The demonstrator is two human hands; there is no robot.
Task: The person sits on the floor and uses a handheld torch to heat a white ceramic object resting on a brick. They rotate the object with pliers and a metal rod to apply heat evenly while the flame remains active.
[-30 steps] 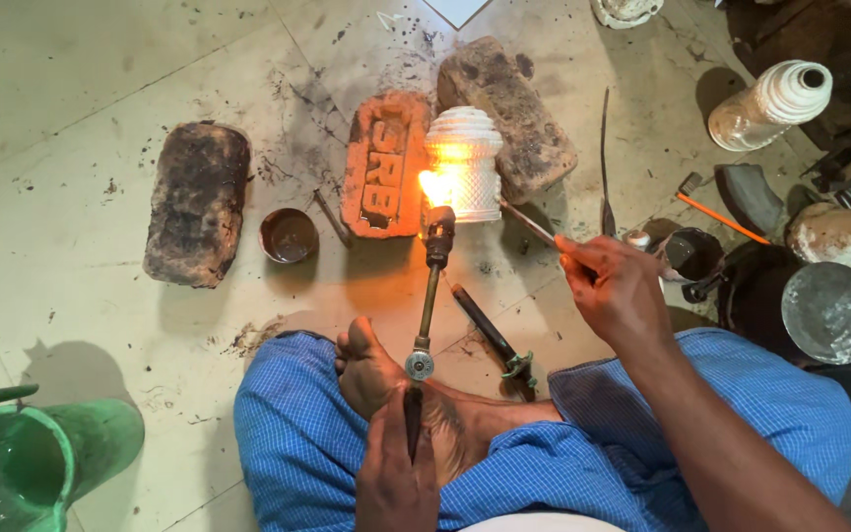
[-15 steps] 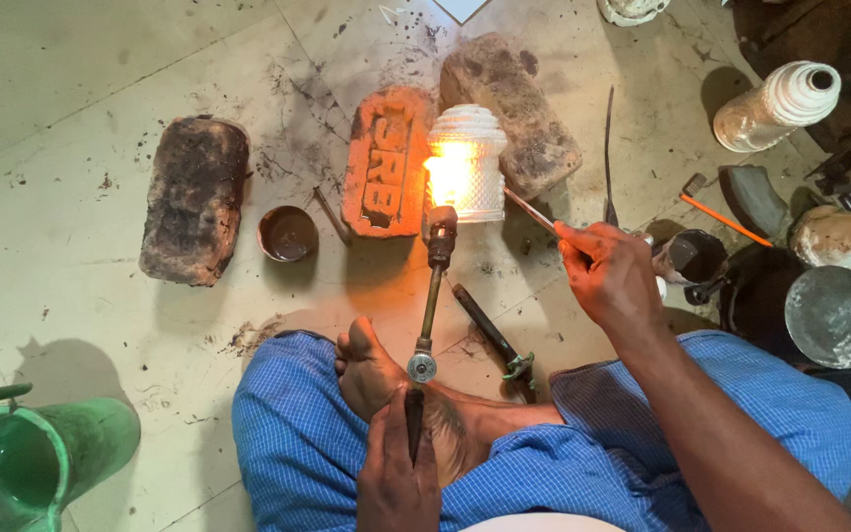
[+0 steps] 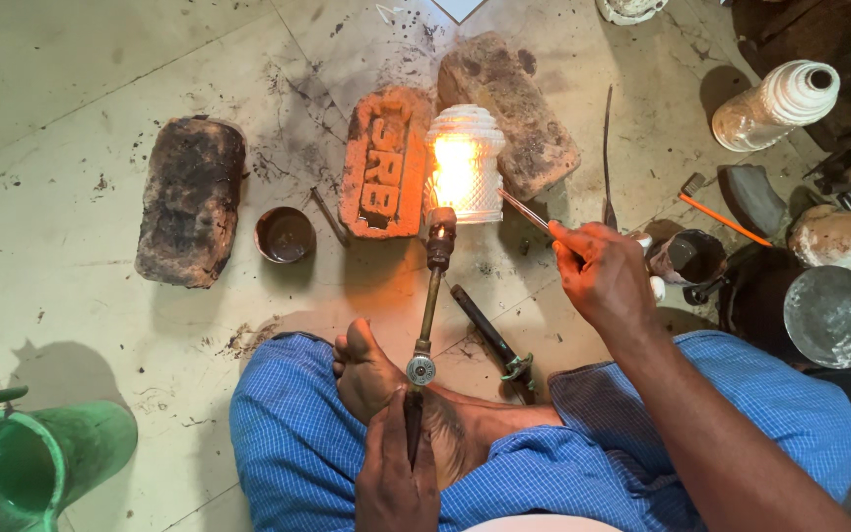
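Glowing white ribbed piece (image 3: 463, 163) washed out, left hand (image 3: 396, 473) cropped below, gripping torch (image 3: 428, 296)

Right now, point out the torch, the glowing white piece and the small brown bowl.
torch (image 3: 431, 296): head view, on its brass tube.
glowing white piece (image 3: 463, 163): head view, on its lit ribbed side.
small brown bowl (image 3: 286, 234): head view, on its dark inside.

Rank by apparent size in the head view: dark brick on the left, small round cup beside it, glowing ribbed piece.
1. Dark brick, largest.
2. Glowing ribbed piece.
3. Round cup, smallest.
All sit on the floor at similar distance, so the order looks reliable.
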